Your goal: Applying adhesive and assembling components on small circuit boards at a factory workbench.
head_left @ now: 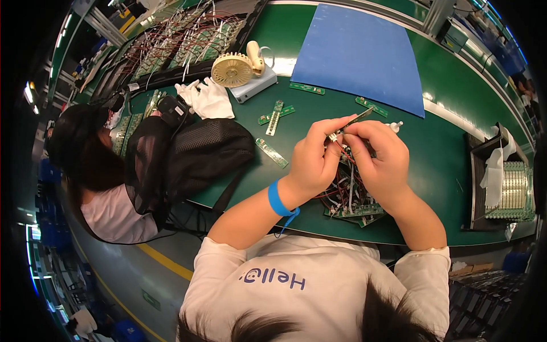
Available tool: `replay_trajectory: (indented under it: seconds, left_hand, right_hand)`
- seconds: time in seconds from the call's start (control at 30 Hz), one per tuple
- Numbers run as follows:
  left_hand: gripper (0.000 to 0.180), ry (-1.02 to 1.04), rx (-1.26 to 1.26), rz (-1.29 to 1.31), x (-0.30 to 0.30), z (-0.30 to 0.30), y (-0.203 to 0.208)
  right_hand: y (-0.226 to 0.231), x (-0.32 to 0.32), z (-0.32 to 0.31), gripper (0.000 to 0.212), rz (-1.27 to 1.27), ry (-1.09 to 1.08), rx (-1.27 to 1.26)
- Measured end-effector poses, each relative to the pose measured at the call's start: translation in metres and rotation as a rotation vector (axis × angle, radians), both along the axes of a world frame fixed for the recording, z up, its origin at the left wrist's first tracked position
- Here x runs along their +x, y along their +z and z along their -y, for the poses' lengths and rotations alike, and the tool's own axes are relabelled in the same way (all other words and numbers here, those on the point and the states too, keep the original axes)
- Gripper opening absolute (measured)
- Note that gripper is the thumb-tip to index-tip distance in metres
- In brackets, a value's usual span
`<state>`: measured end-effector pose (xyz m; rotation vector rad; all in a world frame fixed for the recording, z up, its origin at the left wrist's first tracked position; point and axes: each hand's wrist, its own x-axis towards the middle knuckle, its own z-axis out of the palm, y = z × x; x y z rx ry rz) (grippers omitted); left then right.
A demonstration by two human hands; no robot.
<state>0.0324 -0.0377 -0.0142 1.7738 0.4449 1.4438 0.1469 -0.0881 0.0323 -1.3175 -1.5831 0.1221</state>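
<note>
Both my hands are raised close together above the green table. My left hand (313,157), with a blue band at the wrist, is closed on a narrow circuit board (361,115), which tilts up between the hands. A small white connector (334,137) with red and black wires shows at its fingertips. My right hand (383,158) pinches at the wires (345,152) beside the connector; its fingertips partly hide the contact. Beneath the hands lies a heap of wired circuit boards (356,211), mostly covered by them.
Several loose green boards (272,151) lie beyond and left of my hands. A blue mat (359,54) is at the back. A cream fan (232,69), white gloves (209,100) and a black mesh bag (199,145) are leftward, beside another person (108,171). A rack of boards (507,191) stands right.
</note>
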Motion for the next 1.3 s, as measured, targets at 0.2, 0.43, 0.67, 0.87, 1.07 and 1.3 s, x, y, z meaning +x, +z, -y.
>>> replay_trajectory:
  seconds: [0.2,0.43,0.67,0.87,1.07,1.3]
  left_hand:
    - [0.027,0.02,-0.022,0.004,-0.002,0.002,0.004]
    - [0.024,-0.009,-0.103,-0.039,-0.009,0.0,0.009]
    - [0.036,-0.41,-0.474,0.214,-0.015,-0.004,0.022]
    - [0.036,-0.422,-0.488,0.166,-0.019,-0.008,0.017]
    - [0.033,-0.313,-0.562,0.099,-0.016,-0.018,0.021]
    - [0.014,-0.123,-0.338,-0.309,-0.009,-0.032,0.003]
  right_hand:
    - [-0.002,-0.003,-0.003,0.006,0.022,0.01,0.051]
    - [0.014,0.005,0.004,0.015,0.264,-0.04,0.046]
    - [0.029,0.022,0.009,0.015,0.115,0.089,-0.247]
    - [0.033,0.024,0.008,0.021,0.095,0.074,-0.488]
    - [0.026,0.04,0.003,0.028,-0.213,0.046,-0.257]
    - [0.059,0.078,0.013,0.03,-0.15,0.16,-0.51]
